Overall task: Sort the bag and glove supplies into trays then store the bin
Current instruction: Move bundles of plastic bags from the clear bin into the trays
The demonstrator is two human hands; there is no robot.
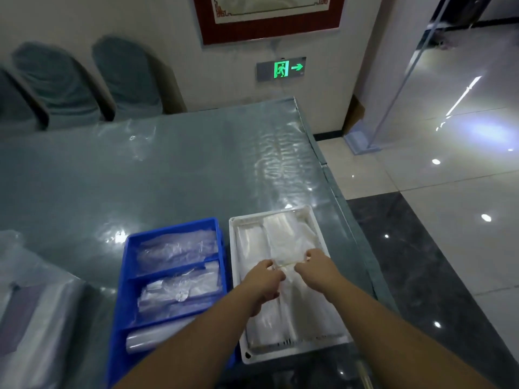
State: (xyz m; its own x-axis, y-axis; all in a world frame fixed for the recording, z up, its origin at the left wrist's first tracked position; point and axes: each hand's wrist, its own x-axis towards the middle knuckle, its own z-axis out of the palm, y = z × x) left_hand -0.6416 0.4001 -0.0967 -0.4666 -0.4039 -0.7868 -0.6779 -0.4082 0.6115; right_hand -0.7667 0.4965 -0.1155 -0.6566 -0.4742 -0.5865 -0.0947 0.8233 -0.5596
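both hands, left (264, 279) and right (317, 266), grip a blurry clear packet (286, 248) over the white tray (314, 220).

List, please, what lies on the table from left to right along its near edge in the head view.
Clear plastic bags → blue tray with three compartments of clear packs → white tray, where the left hand and right hand pinch a white pack.
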